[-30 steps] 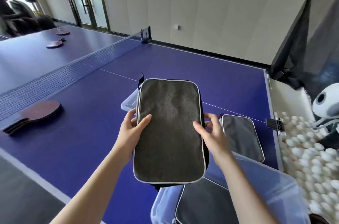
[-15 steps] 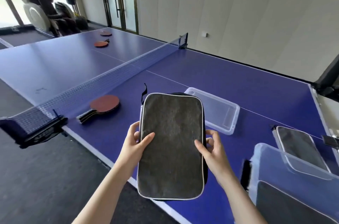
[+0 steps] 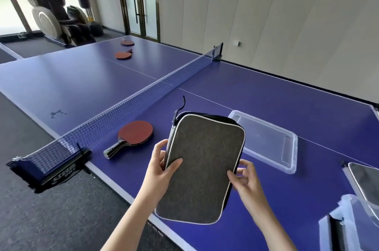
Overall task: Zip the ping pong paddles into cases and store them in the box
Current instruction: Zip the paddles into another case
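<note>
Aloft, one grey case (image 3: 201, 168) gripped by left hand (image 3: 160, 174) and right hand (image 3: 248, 183), one paddle stack (image 3: 136, 132), two far paddles (image 3: 123, 55), one lid (image 3: 266, 139)

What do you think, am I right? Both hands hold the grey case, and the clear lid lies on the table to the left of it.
Not quite. The head view shows the clear lid lying on the table to the right of the grey case, not the left. The rest is right: the left hand and the right hand both hold the case.
</note>
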{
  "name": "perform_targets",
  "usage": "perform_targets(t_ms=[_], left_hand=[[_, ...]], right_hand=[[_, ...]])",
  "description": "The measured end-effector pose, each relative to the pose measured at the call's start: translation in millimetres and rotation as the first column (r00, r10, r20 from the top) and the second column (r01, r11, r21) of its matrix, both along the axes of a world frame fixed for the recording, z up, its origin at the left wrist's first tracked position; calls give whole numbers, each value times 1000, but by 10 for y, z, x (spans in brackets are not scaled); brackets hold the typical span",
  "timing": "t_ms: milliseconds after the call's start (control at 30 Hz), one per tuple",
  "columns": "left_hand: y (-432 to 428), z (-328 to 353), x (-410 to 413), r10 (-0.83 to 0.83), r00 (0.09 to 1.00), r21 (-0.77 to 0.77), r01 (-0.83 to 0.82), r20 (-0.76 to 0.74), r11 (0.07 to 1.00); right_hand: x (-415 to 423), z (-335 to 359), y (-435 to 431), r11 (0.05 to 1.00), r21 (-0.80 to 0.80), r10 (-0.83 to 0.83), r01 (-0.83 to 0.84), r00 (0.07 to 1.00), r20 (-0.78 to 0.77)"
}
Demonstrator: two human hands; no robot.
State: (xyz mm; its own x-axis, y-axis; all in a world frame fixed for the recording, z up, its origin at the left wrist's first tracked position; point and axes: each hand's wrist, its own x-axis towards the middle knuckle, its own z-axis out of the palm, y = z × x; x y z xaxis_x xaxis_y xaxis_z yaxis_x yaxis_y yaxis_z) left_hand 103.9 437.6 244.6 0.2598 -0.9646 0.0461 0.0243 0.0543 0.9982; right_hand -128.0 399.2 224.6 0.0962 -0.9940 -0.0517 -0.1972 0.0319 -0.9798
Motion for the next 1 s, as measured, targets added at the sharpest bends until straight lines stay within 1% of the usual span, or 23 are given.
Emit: perform_targets(t_ms=[133,200,267,400,500,567,633,667,733,800,833,900,1000], left_hand=[[-431,52,214,54,983,-42,-47,175,998],[-638,85,333,59,958,-50,-47,280,998],[-830,104,442,79,913,-82,-50,399,995],[-1169,105,598,113,812,-168,-18,573,986],[-1398,84,668,109,732,-194,32,672,980],[-1579,60,722,90,674,-194,81,733,978],[-1762,31,767,79,610,-199,131,788,971],[-1850,11,784,72,580,-202,163,812,966],[-2003,-12,809,61,541,-213,223,839,951],[-2158,-12,844,54,532,-229,269,845,935],[-2240,-13,863,48,537,-235,285,842,929],[-2379,-25,897,42,541,-250,316,840,915],[-2512,-50,942,14,540,-252,370,842,894]], right_hand=[[163,102,-467,993,-92,-68,68,998,7],[254,204,-695,979,-177,-103,101,995,-5],[344,344,-914,945,-296,-147,136,989,-15],[566,697,-1251,862,-492,-184,118,979,-88],[760,994,-1432,748,-655,-251,103,958,-136],[948,1142,-1561,682,-730,-283,46,937,-205],[1153,1191,-1709,651,-758,-304,-41,901,-309],[1244,1177,-1784,651,-754,-327,-80,868,-374],[1371,1098,-1939,670,-731,-404,-128,764,-504],[1425,1024,-2061,713,-688,-449,-135,665,-597],[1439,1003,-2101,734,-668,-454,-121,644,-615],[1462,986,-2146,753,-653,-466,-81,634,-617],[1522,972,-2159,784,-621,-481,16,648,-590]])
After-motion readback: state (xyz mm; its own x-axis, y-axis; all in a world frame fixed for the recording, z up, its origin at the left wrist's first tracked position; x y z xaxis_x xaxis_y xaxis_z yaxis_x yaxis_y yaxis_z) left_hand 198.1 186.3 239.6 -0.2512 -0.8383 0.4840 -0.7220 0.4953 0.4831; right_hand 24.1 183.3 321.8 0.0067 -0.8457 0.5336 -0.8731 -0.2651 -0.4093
